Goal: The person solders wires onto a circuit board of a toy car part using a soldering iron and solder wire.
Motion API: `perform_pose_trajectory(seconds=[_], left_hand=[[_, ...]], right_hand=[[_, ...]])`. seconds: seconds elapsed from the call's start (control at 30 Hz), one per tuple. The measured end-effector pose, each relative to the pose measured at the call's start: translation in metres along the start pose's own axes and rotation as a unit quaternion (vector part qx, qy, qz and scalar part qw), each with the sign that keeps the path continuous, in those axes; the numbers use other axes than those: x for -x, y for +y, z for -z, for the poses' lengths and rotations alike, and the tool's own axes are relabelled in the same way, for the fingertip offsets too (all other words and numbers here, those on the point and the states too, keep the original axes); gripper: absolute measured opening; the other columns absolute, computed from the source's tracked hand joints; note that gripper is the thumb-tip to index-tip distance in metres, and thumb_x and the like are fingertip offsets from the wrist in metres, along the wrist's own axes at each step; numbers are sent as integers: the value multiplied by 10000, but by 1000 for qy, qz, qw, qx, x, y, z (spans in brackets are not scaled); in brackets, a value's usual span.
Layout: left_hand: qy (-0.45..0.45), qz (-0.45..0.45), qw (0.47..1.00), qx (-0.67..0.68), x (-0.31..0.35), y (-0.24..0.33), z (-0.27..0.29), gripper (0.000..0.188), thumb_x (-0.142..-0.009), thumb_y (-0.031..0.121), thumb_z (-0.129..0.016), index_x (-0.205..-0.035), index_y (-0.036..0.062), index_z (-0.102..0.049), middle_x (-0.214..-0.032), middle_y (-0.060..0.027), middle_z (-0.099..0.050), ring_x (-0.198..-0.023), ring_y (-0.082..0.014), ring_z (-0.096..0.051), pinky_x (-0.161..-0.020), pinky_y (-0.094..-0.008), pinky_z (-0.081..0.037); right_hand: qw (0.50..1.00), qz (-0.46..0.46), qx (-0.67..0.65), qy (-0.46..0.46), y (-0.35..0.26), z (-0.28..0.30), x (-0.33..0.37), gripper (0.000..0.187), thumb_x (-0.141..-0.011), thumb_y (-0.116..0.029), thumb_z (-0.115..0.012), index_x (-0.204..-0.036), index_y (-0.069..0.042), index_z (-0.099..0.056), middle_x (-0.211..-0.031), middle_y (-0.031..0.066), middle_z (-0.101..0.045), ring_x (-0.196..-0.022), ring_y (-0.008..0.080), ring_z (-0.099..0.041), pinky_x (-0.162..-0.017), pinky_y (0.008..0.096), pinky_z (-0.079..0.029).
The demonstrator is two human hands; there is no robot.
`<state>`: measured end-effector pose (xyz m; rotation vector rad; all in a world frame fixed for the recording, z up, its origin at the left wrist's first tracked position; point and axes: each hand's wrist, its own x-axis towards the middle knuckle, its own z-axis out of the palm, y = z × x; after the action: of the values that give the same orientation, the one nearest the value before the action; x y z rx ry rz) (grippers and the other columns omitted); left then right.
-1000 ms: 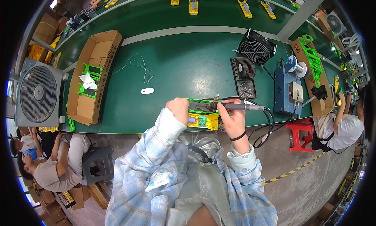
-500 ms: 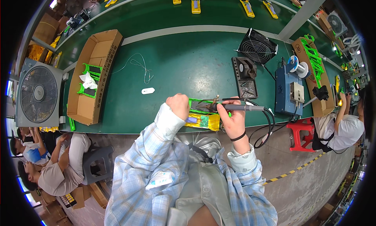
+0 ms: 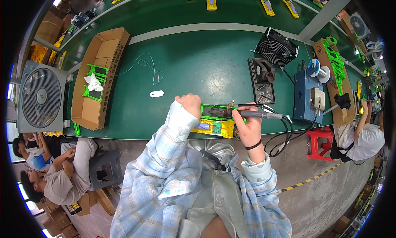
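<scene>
My right hand [image 3: 250, 128] grips a soldering iron [image 3: 260, 114] by its dark handle, pinched between thumb and fingers. Its tip end points left over a green plastic casing [image 3: 212, 124] with a black inside. A thin tube with a brass-coloured fitting runs along the iron. Closed like a fist, my left hand [image 3: 189, 104] rests at the casing's left end; the hand itself hides what is in its fingers. On the near side lies a yellow casing [image 3: 226, 130] by the table edge, holding a purple cell [image 3: 202, 126] and a small green circuit board [image 3: 217, 127].
A blue soldering station [image 3: 304, 97], solder spool [image 3: 320, 71], black fan [image 3: 275, 47] and parts tray [image 3: 264, 92] stand right. Left are a cardboard box [image 3: 78, 108], grey fan [image 3: 41, 97] and white oval piece [image 3: 156, 93]. Iron cables [image 3: 288, 133] loop over the front edge.
The view has shifted slightly, so table items sit a little differently. Both hands keep their hold, the iron staying over the green casing.
</scene>
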<state>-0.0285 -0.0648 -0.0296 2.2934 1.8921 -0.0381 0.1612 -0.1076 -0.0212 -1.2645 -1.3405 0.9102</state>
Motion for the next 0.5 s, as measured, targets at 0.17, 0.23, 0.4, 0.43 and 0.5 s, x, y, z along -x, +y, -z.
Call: perform_pose_trajectory(seconds=[0.17, 0.23, 0.4, 0.43, 0.5], left_hand=[[4, -5, 1000, 4, 2, 2, 2, 45, -611, 127, -628, -623, 84, -633, -710, -102, -589, -681, -276, -586, -640, -380, -410], [13, -5, 1000, 7, 3, 2, 2, 41, -615, 125, -623, -622, 86, -632, -709, -101, -589, -680, -276, -586, -637, -380, -404], [24, 7, 1000, 6, 6, 2, 0, 35, -626, 133, -618, -607, 105, -626, -700, -86, -585, -677, -257, -583, -672, -374, -370], [24, 8, 1000, 6, 6, 2, -1, 35, -626, 133, -618, -607, 105, -626, -700, -86, -585, -677, -257, -583, -672, -374, -370], [35, 5, 999, 1, 6, 2, -2, 42, -626, 141, -624, -594, 114, -622, -687, -75, -578, -668, -248, -580, -668, -374, -352]], right_hand=[[1000, 9, 19, -12, -1, -1, 1, 201, -769, -137, -638, -806, 5, -500, -674, 25, -499, -553, 74, -430, -502, 214, -364], [999, 5, 23, -27, -2, -2, 1, 197, -767, -135, -638, -803, 1, -500, -671, 23, -503, -553, 74, -433, -501, 213, -365], [999, 11, 24, -29, -4, -4, 1, 189, -765, -131, -636, -804, -1, -504, -672, 23, -507, -550, 76, -436, -499, 215, -366], [999, 15, 25, -26, -4, -4, 1, 187, -765, -129, -636, -803, -1, -505, -671, 23, -508, -549, 76, -438, -499, 215, -366], [999, 14, 26, -27, -3, -4, 1, 186, -764, -128, -636, -803, 0, -507, -673, 25, -510, -549, 77, -439, -497, 217, -366]])
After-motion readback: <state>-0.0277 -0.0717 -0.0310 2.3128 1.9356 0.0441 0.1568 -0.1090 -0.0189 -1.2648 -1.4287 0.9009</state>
